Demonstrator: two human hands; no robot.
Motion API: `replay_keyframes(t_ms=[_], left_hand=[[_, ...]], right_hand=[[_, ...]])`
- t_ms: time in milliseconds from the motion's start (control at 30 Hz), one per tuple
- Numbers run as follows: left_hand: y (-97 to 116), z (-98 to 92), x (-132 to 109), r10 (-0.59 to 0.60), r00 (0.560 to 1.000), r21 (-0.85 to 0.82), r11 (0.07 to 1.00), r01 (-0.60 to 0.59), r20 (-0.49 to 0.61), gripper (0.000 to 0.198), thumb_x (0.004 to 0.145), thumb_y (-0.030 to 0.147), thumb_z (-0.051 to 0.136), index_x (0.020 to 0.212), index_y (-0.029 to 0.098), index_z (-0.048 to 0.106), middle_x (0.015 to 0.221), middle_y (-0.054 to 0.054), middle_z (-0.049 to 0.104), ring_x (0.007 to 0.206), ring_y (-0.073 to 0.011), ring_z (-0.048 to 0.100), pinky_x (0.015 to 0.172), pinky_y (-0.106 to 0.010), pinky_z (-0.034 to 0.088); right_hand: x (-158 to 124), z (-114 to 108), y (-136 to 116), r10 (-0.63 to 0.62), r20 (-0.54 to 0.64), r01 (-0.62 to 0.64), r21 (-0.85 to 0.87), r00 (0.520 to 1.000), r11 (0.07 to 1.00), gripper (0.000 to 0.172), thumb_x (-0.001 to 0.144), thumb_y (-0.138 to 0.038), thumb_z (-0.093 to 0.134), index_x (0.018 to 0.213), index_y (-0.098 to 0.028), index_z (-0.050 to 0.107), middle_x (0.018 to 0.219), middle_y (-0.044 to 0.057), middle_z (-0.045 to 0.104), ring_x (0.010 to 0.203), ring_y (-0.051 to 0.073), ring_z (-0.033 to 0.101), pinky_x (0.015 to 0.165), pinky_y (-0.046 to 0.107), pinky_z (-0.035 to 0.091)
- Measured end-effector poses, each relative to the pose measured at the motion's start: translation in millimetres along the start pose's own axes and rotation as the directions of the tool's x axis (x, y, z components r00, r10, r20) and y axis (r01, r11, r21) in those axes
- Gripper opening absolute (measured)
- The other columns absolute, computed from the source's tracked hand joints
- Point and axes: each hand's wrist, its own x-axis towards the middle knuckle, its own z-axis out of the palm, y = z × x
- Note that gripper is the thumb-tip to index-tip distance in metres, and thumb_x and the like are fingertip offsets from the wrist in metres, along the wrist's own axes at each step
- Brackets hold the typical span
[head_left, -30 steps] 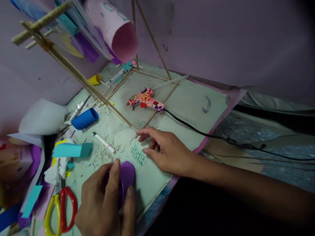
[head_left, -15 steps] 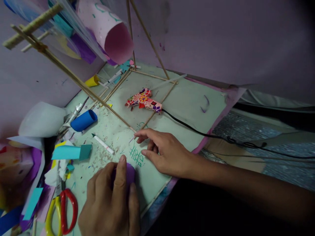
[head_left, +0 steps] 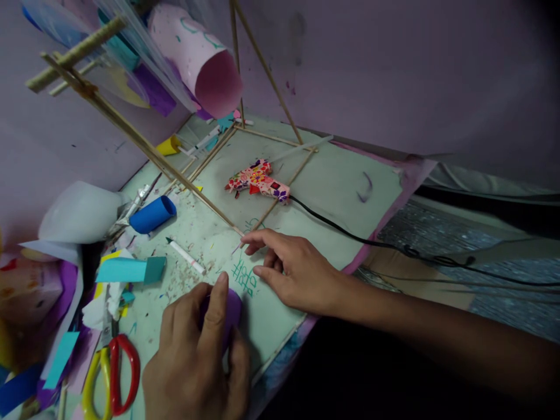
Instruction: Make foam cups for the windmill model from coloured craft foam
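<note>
My left hand is curled around a purple rolled piece, probably paper, at the near edge of the table; the fingers cover much of it. My right hand rests on the table top with fingers loosely bent and the thumb apart, nothing visible in it. Its index fingertip is at the near corner of a thin wooden stick frame. Beyond that hand, a flower-patterned glue gun lies on its side across the frame's base, its black cord running right. A white marker lies left of the hands.
At left lie red-and-yellow-handled scissors, a folded teal paper strip and a blue paper tube. A pink paper tube hangs in the stick structure overhead. Green drawn marks show between the hands. The table edge runs along the right.
The view has shifted slightly, so things sit a little farther right in it. Both hands keep nearly the same pose, and nothing is picked up or let go.
</note>
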Motion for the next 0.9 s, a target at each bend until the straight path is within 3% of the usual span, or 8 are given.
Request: replay_keyframes(t_ms=[200, 333, 433, 567, 733, 833, 900], left_hand=[[-0.9, 0.0, 2.4, 0.019, 0.999, 0.060, 0.998, -0.016, -0.040, 0.047, 0.081, 0.032, 0.053, 0.126, 0.017, 0.049, 0.111, -0.013, 0.057, 0.090, -0.0238, 0.060, 0.048, -0.024, 0.048], [3.2, 4.7, 0.8, -0.078, 0.997, 0.068, 0.994, 0.080, -0.028, 0.046, 0.083, 0.034, 0.053, 0.125, 0.017, 0.048, 0.114, -0.014, 0.057, 0.091, -0.0242, 0.062, 0.047, -0.024, 0.046], [8.4, 7.8, -2.2, -0.117, 0.989, 0.043, 0.992, 0.121, -0.086, 0.043, 0.082, 0.028, 0.056, 0.122, 0.015, 0.050, 0.112, -0.015, 0.058, 0.094, -0.0256, 0.061, 0.057, -0.027, 0.049], [9.6, 9.1, -6.9, -0.041, 0.984, -0.017, 0.999, 0.039, -0.175, 0.040, 0.077, 0.015, 0.063, 0.116, 0.013, 0.054, 0.108, -0.016, 0.058, 0.094, -0.0248, 0.060, 0.076, -0.033, 0.049], [4.4, 14.1, -18.8, 0.044, 0.977, -0.093, 0.994, -0.065, -0.207, 0.040, 0.075, 0.003, 0.059, 0.111, 0.020, 0.060, 0.105, -0.011, 0.059, 0.098, -0.0249, 0.059, 0.079, -0.033, 0.048], [6.2, 18.9, -35.8, 0.045, 0.964, -0.241, 0.964, -0.111, -0.261, 0.042, 0.077, 0.000, 0.053, 0.107, 0.027, 0.063, 0.107, -0.007, 0.062, 0.107, -0.0261, 0.056, 0.085, -0.038, 0.049], [7.7, 18.9, -49.9, -0.042, 0.953, -0.380, 0.922, -0.079, -0.300, 0.044, 0.076, -0.001, 0.054, 0.103, 0.032, 0.065, 0.104, -0.003, 0.064, 0.110, -0.0250, 0.056, 0.089, -0.040, 0.049]], right_hand=[[-0.1, 0.4, 0.9, 0.005, 0.000, -0.005, -0.004, 1.000, 1.000, 0.042, 0.077, -0.007, 0.059, 0.117, -0.017, 0.053, 0.104, 0.003, 0.067, 0.066, 0.009, 0.059, 0.066, 0.024, 0.046], [0.2, 1.4, 2.2, -0.003, -0.002, 0.003, -0.001, 1.000, 1.000, 0.042, 0.077, -0.006, 0.059, 0.118, -0.017, 0.053, 0.104, 0.002, 0.067, 0.066, 0.009, 0.059, 0.066, 0.025, 0.046], [0.5, 1.5, 2.2, -0.004, -0.003, 0.004, -0.004, 1.000, 1.000, 0.042, 0.076, -0.006, 0.059, 0.116, -0.017, 0.053, 0.103, 0.002, 0.067, 0.065, 0.009, 0.059, 0.066, 0.025, 0.046], [0.0, 1.2, 1.6, 0.001, -0.004, -0.001, -0.007, 1.000, 1.000, 0.041, 0.076, -0.006, 0.059, 0.115, -0.017, 0.053, 0.103, 0.002, 0.067, 0.065, 0.009, 0.059, 0.066, 0.025, 0.046], [-1.7, 2.0, 1.8, -0.010, -0.006, 0.010, -0.014, 1.000, 1.000, 0.041, 0.076, -0.006, 0.058, 0.115, -0.017, 0.052, 0.103, 0.002, 0.066, 0.066, 0.009, 0.059, 0.066, 0.025, 0.046], [-1.6, 2.3, 2.2, 0.000, 0.001, 0.000, -0.020, 1.000, 1.000, 0.040, 0.076, -0.006, 0.058, 0.114, -0.017, 0.053, 0.103, 0.002, 0.066, 0.066, 0.009, 0.059, 0.065, 0.025, 0.045], [-0.9, 2.2, 2.7, 0.007, 0.006, -0.007, -0.025, 1.000, 1.000, 0.040, 0.076, -0.006, 0.058, 0.114, -0.017, 0.053, 0.103, 0.002, 0.066, 0.065, 0.009, 0.059, 0.064, 0.025, 0.045]])
